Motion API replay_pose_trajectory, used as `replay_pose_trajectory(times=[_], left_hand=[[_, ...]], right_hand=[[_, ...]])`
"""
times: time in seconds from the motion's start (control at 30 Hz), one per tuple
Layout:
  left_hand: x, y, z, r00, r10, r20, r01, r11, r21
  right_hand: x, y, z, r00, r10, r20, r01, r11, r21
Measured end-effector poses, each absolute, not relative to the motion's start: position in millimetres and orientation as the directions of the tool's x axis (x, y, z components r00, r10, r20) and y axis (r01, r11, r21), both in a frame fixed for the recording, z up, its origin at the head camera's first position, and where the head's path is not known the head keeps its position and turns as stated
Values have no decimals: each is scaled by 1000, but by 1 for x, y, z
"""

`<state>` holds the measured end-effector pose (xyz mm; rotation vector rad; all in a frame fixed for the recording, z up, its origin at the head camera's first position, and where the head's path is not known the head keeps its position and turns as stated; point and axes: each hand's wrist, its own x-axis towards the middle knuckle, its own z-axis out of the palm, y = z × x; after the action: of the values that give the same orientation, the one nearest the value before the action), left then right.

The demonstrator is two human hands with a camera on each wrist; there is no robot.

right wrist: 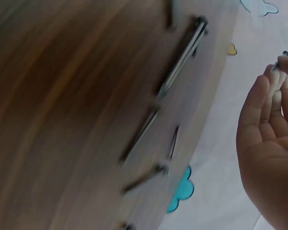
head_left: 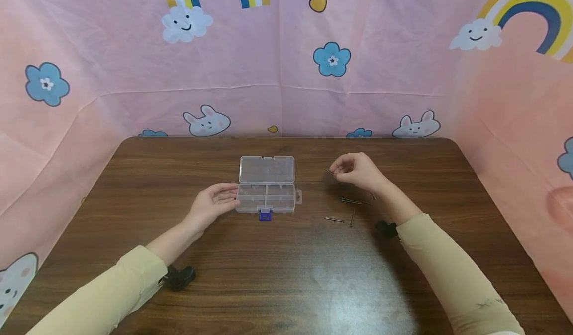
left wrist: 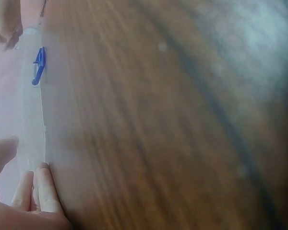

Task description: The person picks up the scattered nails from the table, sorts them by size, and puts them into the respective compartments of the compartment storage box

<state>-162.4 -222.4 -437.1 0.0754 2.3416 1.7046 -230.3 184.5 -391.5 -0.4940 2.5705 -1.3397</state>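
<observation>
A clear plastic compartment box (head_left: 281,204) stands on the table with its lid (head_left: 267,169) raised toward the back and a blue latch (head_left: 265,215) at its front. My left hand (head_left: 214,203) rests against the box's left end, its fingers fairly straight; the left wrist view shows fingertips (left wrist: 47,184) touching that end. To the right of the box, my right hand (head_left: 359,169) pinches a small nail (head_left: 329,171) between thumb and fingertips, above the table. Several loose nails (head_left: 351,200) lie on the table below that hand.
The brown wooden table (head_left: 277,270) ends at a pink printed cloth (head_left: 250,66) hanging behind it and along the sides. A hanging tab (head_left: 299,196) juts from the box's right end. Black wrist mounts (head_left: 179,278) sit under both forearms.
</observation>
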Motion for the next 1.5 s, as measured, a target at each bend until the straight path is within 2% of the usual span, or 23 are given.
replay_pose_trajectory(times=[0.6,0.97,1.5], left_hand=[[-162,-223,-437,-969,184,-165,-102,314,944],[-162,-223,-437,-969,184,-165,-98,324,941],[-162,-224,-439,-970,184,-159,-93,324,941]], right_hand=[[-236,122,-394,-858,-514,-2,-267,450,-852],[-233,91,-395,-814,-580,-17,-299,443,-845],[-231,72,-399,-756,-655,1,-419,483,-769]])
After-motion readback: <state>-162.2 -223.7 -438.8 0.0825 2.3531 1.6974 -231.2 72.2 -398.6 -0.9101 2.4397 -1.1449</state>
